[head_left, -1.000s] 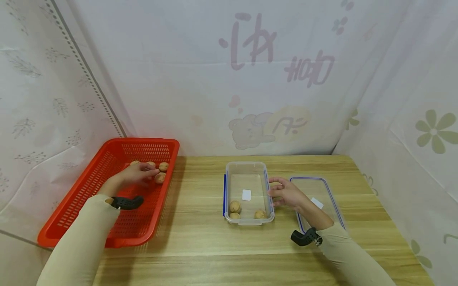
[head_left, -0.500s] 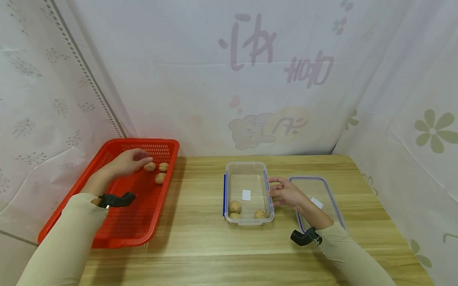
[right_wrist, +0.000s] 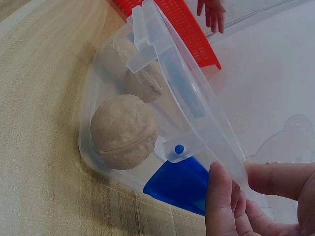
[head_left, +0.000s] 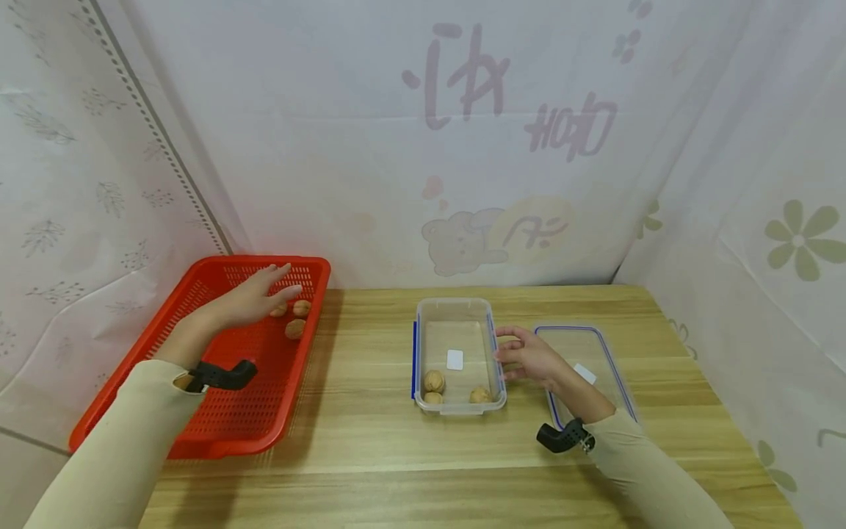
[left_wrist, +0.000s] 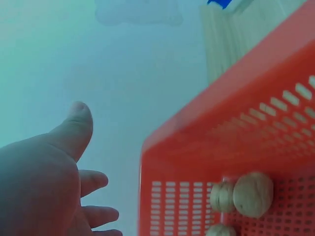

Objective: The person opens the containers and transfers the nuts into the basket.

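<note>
My left hand is over the back of the red plastic basket, fingers extended and thumb apart, holding nothing. Close beneath its fingers, a few walnuts sit in the basket's back right corner; the hand may hide others. The left wrist view also shows walnuts by the basket wall. My right hand holds the right side of a clear food container, thumb at its rim and fingers by a blue clip. Three walnuts lie at the container's near end.
A clear lid with a blue seal lies on the wooden table, partly under my right forearm. Between basket and container runs a strip of bare tabletop. Printed white cloth hangs behind and at both sides.
My left hand has risen off the walnuts, first shifting left, then a little back to the right, with its fingers straightening. The right hand and the container have stayed put.
</note>
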### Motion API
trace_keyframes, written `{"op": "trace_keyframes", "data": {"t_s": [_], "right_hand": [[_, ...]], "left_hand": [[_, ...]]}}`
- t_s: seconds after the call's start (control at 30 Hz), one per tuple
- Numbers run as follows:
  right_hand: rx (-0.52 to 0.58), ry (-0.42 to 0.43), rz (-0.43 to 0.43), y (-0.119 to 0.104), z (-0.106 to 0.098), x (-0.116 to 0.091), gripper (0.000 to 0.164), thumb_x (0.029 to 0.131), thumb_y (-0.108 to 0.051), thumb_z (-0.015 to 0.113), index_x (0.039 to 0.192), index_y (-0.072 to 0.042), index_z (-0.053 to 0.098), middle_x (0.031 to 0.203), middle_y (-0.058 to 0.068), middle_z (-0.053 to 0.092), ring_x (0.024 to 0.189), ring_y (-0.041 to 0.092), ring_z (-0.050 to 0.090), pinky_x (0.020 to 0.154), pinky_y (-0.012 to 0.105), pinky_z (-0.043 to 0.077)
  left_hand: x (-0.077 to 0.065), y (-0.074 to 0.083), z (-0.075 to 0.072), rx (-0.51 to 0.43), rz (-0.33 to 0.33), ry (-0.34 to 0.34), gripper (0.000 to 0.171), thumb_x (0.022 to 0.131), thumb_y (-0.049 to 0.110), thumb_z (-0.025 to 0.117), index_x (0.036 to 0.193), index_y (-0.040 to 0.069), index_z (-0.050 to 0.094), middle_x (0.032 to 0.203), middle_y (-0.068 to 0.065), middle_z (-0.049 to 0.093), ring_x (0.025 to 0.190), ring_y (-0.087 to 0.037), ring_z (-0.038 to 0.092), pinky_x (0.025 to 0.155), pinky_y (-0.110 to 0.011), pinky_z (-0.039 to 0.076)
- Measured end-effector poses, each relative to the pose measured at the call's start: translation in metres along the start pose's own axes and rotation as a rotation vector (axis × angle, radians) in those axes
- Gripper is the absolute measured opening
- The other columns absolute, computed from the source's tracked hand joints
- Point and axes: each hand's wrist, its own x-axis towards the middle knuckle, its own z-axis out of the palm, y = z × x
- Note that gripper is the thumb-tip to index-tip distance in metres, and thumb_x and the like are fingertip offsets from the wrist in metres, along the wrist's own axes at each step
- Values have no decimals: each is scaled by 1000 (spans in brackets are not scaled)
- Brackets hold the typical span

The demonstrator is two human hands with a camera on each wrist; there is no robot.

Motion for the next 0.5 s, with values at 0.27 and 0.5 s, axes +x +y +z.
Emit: {"op": "trace_keyframes", "data": {"t_s": [0.27, 0.5], "right_hand": [[3, -9, -12, -1, 0, 0, 58, 100, 2, 59, 149, 6, 30, 100, 7, 61, 83, 13, 62, 65, 27, 60], [1, 1, -8, 0, 1, -1, 56, 99, 2, 59, 148, 5, 33, 101, 7, 61, 83, 14, 62, 65, 28, 60]], "left_hand": [[4, 26, 12, 139, 17, 25, 82, 106, 53, 46, 160, -2, 20, 161, -39, 10, 147, -59, 5, 107, -82, 3], [6, 52, 22, 177, 57, 18, 79, 106, 50, 49, 161, 1, 20, 163, -35, 9, 149, -55, 0, 110, -80, 0]]}}
